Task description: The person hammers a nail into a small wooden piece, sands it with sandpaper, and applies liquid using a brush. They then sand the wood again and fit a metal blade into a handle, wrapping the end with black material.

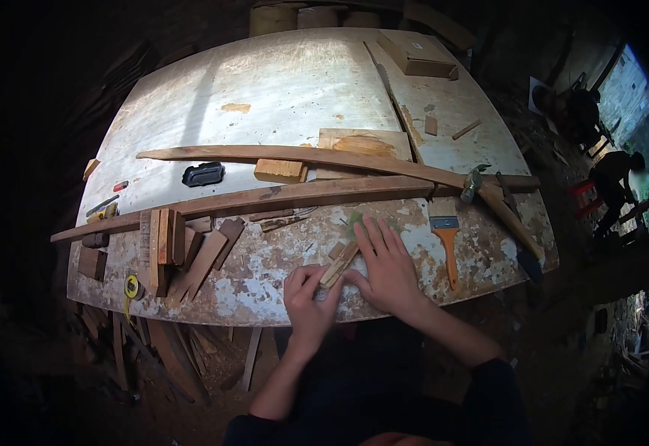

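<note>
My left hand [309,301] pinches the lower end of a small wooden piece [343,262], which lies slanted near the front edge of the worktable [265,297]. It looks like narrow strips side by side. My right hand [390,275] rests just right of it, fingers stretched out and palm down, its thumb close to the wood. Past those fingertips, partly covered, is a thin green piece [355,220]. A wide brush [447,249] with an orange handle lies to the right, and a hammer [499,204] is beyond it.
Two long wooden bars [287,195] cross the table. Wood blocks [164,241], a yellow tape measure [132,288] and a black tray [203,174] lie at left. A cardboard box [421,56] stands at the far right. Offcuts cover the floor; a person [614,182] is at far right.
</note>
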Action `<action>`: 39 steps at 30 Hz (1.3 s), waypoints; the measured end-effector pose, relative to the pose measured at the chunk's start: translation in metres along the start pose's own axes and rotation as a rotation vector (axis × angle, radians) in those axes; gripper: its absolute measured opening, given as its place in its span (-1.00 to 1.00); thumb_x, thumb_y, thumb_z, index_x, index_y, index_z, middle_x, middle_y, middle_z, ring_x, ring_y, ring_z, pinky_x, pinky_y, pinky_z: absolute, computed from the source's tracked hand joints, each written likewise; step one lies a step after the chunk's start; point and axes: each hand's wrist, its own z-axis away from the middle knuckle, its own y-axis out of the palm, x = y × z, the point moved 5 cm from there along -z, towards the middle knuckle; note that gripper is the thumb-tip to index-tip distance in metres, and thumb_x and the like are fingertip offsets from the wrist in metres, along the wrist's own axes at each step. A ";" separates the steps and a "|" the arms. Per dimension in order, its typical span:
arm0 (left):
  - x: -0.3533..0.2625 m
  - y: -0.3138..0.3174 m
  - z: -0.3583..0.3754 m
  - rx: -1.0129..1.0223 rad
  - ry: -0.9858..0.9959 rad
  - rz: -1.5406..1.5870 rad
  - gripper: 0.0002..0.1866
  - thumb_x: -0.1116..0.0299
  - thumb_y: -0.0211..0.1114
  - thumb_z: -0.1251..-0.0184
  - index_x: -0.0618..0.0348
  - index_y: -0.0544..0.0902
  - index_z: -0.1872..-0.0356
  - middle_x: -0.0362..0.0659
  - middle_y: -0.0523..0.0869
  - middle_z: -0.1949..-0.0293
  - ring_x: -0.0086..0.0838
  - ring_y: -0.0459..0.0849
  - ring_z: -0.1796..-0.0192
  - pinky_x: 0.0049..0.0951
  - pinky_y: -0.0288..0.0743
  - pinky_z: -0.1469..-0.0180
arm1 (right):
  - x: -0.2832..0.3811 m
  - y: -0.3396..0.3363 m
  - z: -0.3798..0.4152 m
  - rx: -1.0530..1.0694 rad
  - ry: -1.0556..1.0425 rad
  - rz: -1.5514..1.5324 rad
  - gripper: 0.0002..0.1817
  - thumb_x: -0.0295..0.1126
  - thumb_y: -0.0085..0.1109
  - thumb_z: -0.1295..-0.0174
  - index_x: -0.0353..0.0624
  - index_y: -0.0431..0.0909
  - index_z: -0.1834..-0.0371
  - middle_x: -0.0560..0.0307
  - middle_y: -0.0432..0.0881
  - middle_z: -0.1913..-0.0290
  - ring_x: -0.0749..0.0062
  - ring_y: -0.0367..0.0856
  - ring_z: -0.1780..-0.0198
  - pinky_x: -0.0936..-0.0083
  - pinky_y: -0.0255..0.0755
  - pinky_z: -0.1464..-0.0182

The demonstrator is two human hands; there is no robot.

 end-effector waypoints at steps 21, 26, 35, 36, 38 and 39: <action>0.007 0.001 0.002 0.025 -0.049 0.015 -0.67 0.44 0.69 -0.15 0.23 0.87 0.04 -0.10 0.76 0.21 -0.16 0.73 0.13 -0.18 0.54 0.01 | -0.002 -0.003 -0.001 0.019 -0.061 -0.049 -0.03 0.34 0.06 -0.57 -0.27 0.29 -0.73 -0.35 0.24 -0.74 -0.34 0.15 -0.76 -0.25 0.02 -0.74; 0.009 0.000 0.004 0.036 -0.045 0.013 -0.67 0.45 0.69 -0.17 0.25 0.87 0.04 -0.08 0.76 0.21 -0.14 0.74 0.13 -0.19 0.57 0.03 | 0.038 -0.010 0.013 0.059 -0.175 -0.153 -0.12 0.19 0.14 -0.60 -0.24 0.26 -0.74 -0.28 0.25 -0.75 -0.29 0.17 -0.76 -0.20 0.06 -0.74; 0.015 -0.002 0.003 0.039 -0.107 0.065 -0.69 0.45 0.70 -0.20 0.26 0.88 0.04 -0.09 0.78 0.20 -0.19 0.77 0.12 -0.25 0.60 0.01 | 0.030 -0.009 0.006 0.038 -0.122 -0.134 -0.12 0.23 0.16 -0.57 -0.23 0.34 -0.70 -0.29 0.31 -0.72 -0.30 0.19 -0.75 -0.22 0.05 -0.74; 0.014 -0.001 0.002 0.029 -0.106 0.071 -0.69 0.45 0.70 -0.19 0.26 0.88 0.04 -0.08 0.79 0.20 -0.19 0.77 0.12 -0.25 0.60 0.00 | 0.009 -0.007 -0.001 0.035 -0.066 -0.105 -0.11 0.23 0.15 -0.58 -0.21 0.31 -0.72 -0.29 0.30 -0.73 -0.31 0.17 -0.76 -0.22 0.03 -0.75; 0.008 0.000 0.001 0.021 -0.123 0.088 -0.69 0.46 0.70 -0.19 0.26 0.88 0.03 -0.07 0.80 0.19 -0.20 0.78 0.11 -0.25 0.61 -0.01 | -0.032 0.003 -0.013 0.005 0.083 -0.020 -0.09 0.25 0.15 -0.57 -0.18 0.29 -0.75 -0.28 0.28 -0.74 -0.31 0.15 -0.77 -0.23 0.02 -0.75; 0.008 0.000 0.002 0.029 -0.119 0.088 -0.69 0.47 0.68 -0.22 0.29 0.88 0.03 -0.07 0.80 0.19 -0.23 0.79 0.11 -0.28 0.61 0.00 | -0.020 0.000 -0.008 -0.002 0.033 -0.050 -0.12 0.21 0.16 -0.58 -0.17 0.30 -0.74 -0.27 0.29 -0.74 -0.31 0.16 -0.77 -0.22 0.03 -0.75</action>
